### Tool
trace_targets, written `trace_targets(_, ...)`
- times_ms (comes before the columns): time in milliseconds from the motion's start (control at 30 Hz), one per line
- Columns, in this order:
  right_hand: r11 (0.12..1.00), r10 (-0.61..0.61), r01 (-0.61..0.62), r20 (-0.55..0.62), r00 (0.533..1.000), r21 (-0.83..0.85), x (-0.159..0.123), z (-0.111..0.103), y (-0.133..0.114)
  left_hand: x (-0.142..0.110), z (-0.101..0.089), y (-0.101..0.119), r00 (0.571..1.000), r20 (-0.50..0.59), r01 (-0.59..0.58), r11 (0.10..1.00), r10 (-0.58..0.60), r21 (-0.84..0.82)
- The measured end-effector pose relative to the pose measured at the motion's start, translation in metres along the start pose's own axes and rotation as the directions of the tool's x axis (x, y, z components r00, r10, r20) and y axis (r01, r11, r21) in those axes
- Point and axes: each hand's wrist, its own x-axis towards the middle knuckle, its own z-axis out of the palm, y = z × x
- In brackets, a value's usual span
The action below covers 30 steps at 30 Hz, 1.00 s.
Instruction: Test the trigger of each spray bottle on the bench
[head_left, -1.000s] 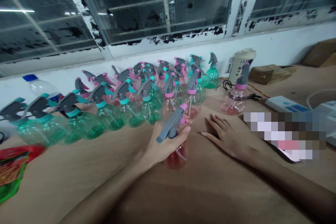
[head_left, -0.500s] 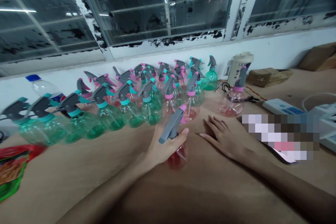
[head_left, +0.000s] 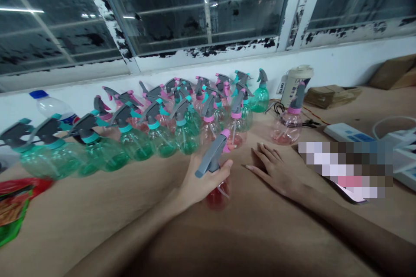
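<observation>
My left hand [head_left: 201, 179] is wrapped round the neck of a pink spray bottle [head_left: 217, 197], which stands upright on the table [head_left: 107, 207]. Its grey trigger head [head_left: 212, 156] has a pink nozzle tipped toward the back right. To the right, my right hand [head_left: 276, 166] rests flat on the tabletop with its fingers stretched out and nothing in them. Just behind my left hand stand green spray bottles [head_left: 186, 136] and pink spray bottles [head_left: 238, 127] in close rows. A lone pink spray bottle [head_left: 286, 127] is beyond my right hand.
A clear drink bottle [head_left: 53, 106] with a blue cap leans at the back left. A red and green packet [head_left: 14, 212] lies near left. Along the right are a coffee cup [head_left: 295, 84], cardboard [head_left: 331, 95], a white power strip [head_left: 346, 132] and a partly blurred phone [head_left: 352, 192].
Almost nothing differs. The view has shifted very slightly; both hands and the held spray bottle keep their places.
</observation>
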Motion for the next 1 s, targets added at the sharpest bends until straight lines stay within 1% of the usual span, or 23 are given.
trace_targets(167,1.0,-0.004,0.004,0.008,1.0,0.0,0.0,-0.001,0.0,0.002,-0.001,0.001,0.999,0.02,-0.025,1.0,0.025,-0.015)
trace_targets(300,1.0,-0.003,0.003,0.015,1.0,0.006,-0.001,0.0,0.0,0.005,-0.002,0.002,0.997,0.081,-0.005,0.999,0.008,-0.041)
trace_targets(367,1.0,0.0,0.0,0.015,1.0,0.01,-0.001,0.0,0.0,0.006,-0.003,0.004,0.996,0.088,0.0,0.999,0.005,-0.054)
trace_targets(533,1.0,-0.003,0.002,0.015,1.0,0.018,-0.001,0.0,0.001,0.006,-0.004,0.007,0.998,0.064,-0.003,0.997,0.007,-0.071)
trace_targets(667,1.0,-0.01,0.01,0.024,1.0,0.014,0.0,-0.002,0.003,0.004,-0.003,0.005,0.999,0.043,-0.013,0.998,0.016,-0.066)
trace_targets(767,1.0,-0.015,0.014,0.02,1.0,0.027,0.0,0.0,0.005,0.003,-0.002,0.002,1.0,0.018,0.007,1.0,-0.007,-0.027)
trace_targets(1000,0.999,-0.032,0.031,0.015,0.999,0.044,0.004,0.003,0.016,0.0,0.001,-0.003,1.0,-0.015,0.005,0.999,-0.004,0.044)
